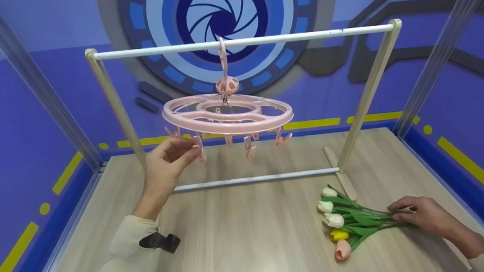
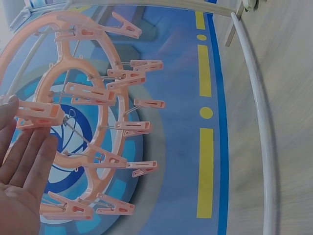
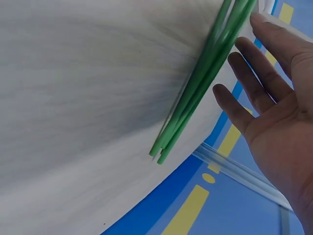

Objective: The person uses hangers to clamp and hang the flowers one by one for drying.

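A pink clip hanger point(image 1: 228, 127) with a ring frame hangs by its hook from a white rail. At its near left side my left hand point(image 1: 161, 169) pinches one dangling pink clip point(image 2: 41, 113) between thumb and fingers; the other fingers lie stretched out below it in the left wrist view. A bunch of artificial tulips point(image 1: 333, 220), white, yellow and pink, lies on the table at the right. Beside its green stems point(image 3: 195, 93) is my right hand point(image 1: 430, 217), its fingers fairly straight and the fingertips right at the stems.
The white rail point(image 1: 286, 38) is the top of a stand with wooden posts point(image 1: 368, 90) and a lower white bar point(image 1: 256, 179). Several more clips point(image 1: 249, 148) dangle under the ring. Blue patterned walls point(image 1: 452, 112) enclose the wooden table point(image 1: 239, 235).
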A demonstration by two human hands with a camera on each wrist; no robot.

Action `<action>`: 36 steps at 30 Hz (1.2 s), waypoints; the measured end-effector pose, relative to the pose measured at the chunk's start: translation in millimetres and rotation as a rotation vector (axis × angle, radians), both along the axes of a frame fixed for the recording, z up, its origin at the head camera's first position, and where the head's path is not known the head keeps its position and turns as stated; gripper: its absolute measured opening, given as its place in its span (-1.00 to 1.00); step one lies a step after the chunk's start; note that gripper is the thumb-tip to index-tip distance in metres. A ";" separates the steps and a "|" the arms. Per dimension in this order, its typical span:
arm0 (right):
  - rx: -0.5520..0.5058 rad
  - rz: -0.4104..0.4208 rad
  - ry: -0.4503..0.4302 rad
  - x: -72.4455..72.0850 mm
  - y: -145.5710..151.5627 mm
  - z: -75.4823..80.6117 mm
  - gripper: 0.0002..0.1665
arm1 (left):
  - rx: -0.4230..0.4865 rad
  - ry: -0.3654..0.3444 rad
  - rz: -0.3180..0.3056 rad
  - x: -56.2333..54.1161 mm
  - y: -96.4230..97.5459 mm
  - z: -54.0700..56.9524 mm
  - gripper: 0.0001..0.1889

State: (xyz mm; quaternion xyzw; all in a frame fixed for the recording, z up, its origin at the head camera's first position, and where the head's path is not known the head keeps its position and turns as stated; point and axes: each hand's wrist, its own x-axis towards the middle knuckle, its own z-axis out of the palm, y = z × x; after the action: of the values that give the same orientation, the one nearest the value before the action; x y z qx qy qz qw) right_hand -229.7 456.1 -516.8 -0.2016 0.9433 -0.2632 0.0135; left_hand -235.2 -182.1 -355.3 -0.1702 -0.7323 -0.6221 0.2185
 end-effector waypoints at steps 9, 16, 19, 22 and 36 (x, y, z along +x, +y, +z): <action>-0.025 0.011 -0.007 -0.9 -3.3 -3.8 -0.84 | 0.042 -0.028 0.012 -0.3 0.9 0.4 -0.63; -0.017 -0.010 -0.029 -1.4 -5.7 0.3 -0.86 | 0.008 -0.040 0.037 0.2 -0.3 -0.5 -0.64; -0.035 0.003 -0.022 -1.5 -5.3 1.5 -0.85 | 0.001 -0.031 0.029 -0.1 -1.1 -1.2 -0.65; -0.060 0.022 -0.004 -2.0 -3.6 2.6 -0.85 | -0.004 -0.031 0.020 0.0 -1.8 -1.7 -0.65; -0.080 -0.027 0.166 -0.7 -8.1 11.2 -0.74 | -0.021 -0.102 0.041 3.8 -2.1 -1.6 -0.63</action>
State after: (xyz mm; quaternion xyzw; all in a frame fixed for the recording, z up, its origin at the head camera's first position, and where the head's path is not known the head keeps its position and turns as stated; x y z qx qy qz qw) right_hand -230.4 448.0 -505.6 -0.2102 0.9326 -0.2832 -0.0762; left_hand -231.5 -184.2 -356.9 -0.1256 -0.7524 -0.6175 0.1920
